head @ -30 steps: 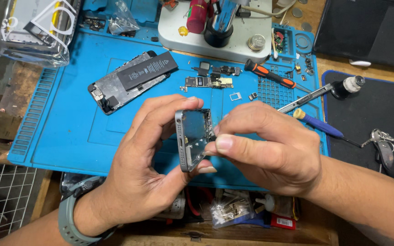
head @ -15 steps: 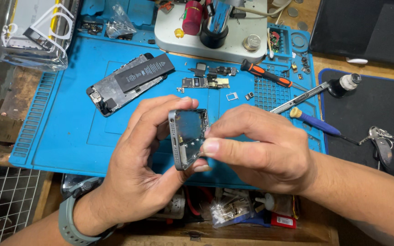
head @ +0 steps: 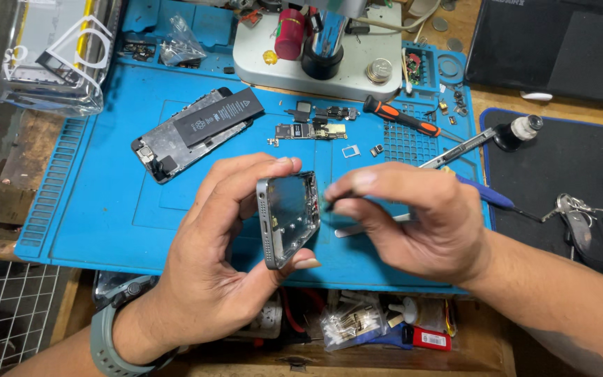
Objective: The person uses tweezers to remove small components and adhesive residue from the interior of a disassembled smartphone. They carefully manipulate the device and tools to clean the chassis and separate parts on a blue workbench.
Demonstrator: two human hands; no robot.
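While clasping the gutted phone frame (head: 289,218) upright above the blue mat (head: 106,209) in the left hand (head: 211,272), pinching at its upper edge with the right hand (head: 413,223) (grip closed on something too small to tell).

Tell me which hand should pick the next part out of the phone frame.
Right hand: its fingertips already pinch at the phone frame's edge, while the left hand is fully occupied gripping it.
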